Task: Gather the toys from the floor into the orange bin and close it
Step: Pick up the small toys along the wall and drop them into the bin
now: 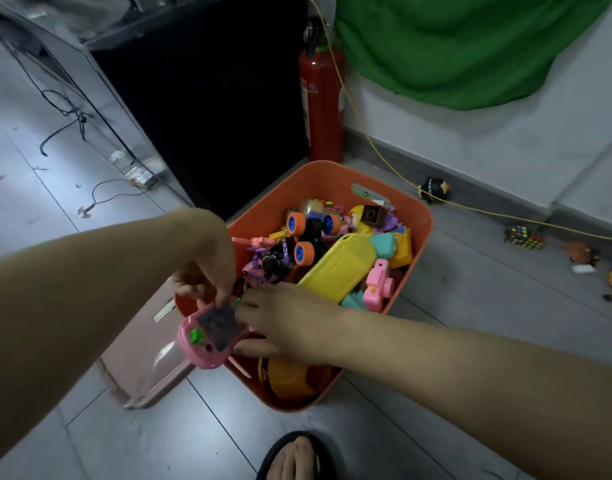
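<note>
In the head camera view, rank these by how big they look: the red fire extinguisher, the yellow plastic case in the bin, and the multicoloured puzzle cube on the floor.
1. Red fire extinguisher
2. Yellow plastic case
3. Multicoloured puzzle cube, though it sits farther away

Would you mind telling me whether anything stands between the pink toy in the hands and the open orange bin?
Nothing visible does. The pink toy is held by both hands over the near rim of the orange bin, which is open, though heaped with toys.
</note>
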A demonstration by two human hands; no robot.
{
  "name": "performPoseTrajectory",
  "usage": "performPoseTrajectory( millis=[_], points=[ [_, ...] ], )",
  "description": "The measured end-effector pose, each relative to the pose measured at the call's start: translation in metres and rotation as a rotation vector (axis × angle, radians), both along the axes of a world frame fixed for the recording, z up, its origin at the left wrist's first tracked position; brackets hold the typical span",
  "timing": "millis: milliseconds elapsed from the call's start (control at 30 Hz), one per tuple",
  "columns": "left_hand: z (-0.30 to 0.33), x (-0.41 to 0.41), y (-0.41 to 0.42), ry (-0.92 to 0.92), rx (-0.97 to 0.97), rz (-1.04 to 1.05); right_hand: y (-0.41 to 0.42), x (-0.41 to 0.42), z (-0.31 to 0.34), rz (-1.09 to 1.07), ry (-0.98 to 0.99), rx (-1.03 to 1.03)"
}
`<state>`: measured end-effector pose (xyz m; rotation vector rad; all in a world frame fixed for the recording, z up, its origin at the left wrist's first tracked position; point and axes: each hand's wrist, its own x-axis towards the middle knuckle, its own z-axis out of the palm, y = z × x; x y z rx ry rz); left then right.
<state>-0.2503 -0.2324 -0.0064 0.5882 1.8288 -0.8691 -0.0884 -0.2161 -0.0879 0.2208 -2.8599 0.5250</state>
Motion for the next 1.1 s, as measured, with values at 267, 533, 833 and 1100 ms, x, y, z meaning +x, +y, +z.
performPoseTrajectory(
  millis=[267,533,833,1100],
  points=[
    [-0.011,-0.017,0.027,0.186,0.225,-0.089,0.025,0.013,0.012,-0.044,-0.019,-0.109],
    [-0.014,0.006,0.068,0.335,0.371,-0.165,0.099,0.036,0.055,-0.385,0.229,-0.111],
    [0.027,0.164,0.189,0.214,1.114,-0.74,0.223,0.153,0.051,-0.849,-0.01,-0.01],
    [-0.057,0.273,0.265,-0.065,0.999,-0.673,0.31,0.339,-0.006,-1.237,-0.768,-0.131]
  ],
)
